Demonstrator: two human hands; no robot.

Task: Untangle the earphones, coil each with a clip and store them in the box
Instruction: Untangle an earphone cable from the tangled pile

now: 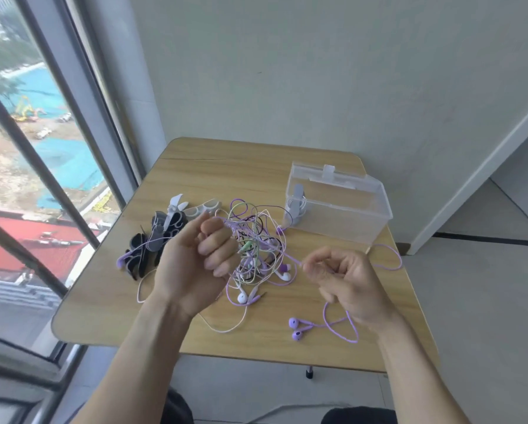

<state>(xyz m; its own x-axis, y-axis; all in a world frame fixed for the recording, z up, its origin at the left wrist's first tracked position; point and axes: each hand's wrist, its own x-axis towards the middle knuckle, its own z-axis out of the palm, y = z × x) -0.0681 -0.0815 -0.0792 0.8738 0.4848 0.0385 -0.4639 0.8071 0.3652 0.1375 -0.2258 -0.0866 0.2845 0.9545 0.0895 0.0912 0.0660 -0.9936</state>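
Clips (164,234) are lying in a heap at centre left of the frame, on the table (195,166). Just right of them, the left hand (195,264) is gripping the tangle (256,243) by a bunch of purple cord. Further right, the right hand (345,280) is pinching one purple strand (290,255), seemingly drawing it out; its buds (296,327) are lying at lower right. Untangling is the step in hand. Next, that strand needs freeing fully, then coiling. The box (339,203), upper right, is already holding one clipped coil.
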